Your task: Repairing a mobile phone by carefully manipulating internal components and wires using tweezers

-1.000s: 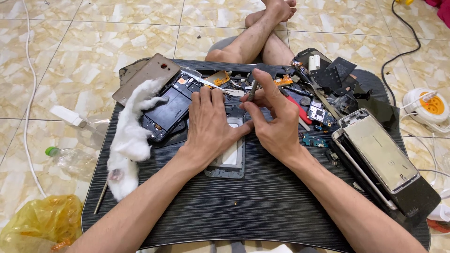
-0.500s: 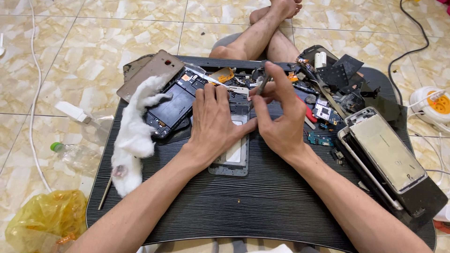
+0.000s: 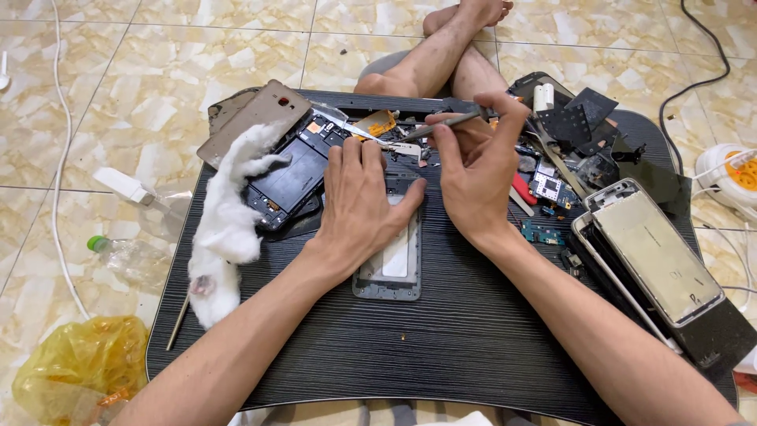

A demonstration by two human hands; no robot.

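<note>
White wadding lies at left on the dark worktop, beside an opened phone. Left hand presses flat, fingers spread, on the grey phone frame at centre. Right hand pinches a thin metal tool, tip over the frame's top edge.

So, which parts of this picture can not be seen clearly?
- Head view: the upper part of the grey phone frame is hidden under the left hand.
- The tip of the thin metal tool in the right hand is too small to tell what it touches.
- The small circuit boards are too small to identify.
- The yellow plastic bag is cut off by the bottom edge.
</note>
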